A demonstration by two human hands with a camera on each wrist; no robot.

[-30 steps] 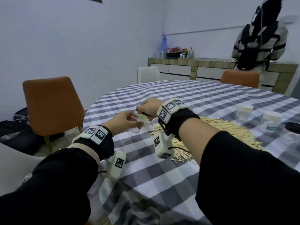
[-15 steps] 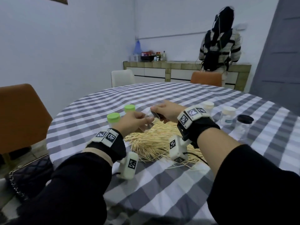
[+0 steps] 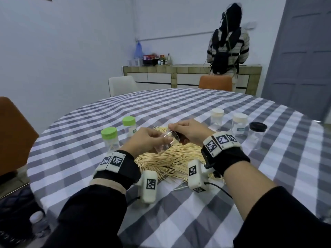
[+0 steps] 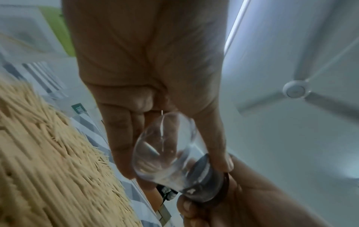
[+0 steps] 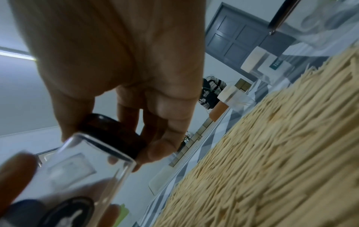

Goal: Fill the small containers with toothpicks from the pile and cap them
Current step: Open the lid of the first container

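Black cap [image 5: 110,135] in right hand [image 5: 116,64], plain only at the wrist.

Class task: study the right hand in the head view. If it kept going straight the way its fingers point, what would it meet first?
The right hand points leftward at the clear container held by the left hand. It already grips the container's black cap, so the container comes first.

Left hand [image 3: 146,140] holds clear container [image 3: 165,144]; right hand [image 3: 189,132] grips black cap [image 3: 176,136].
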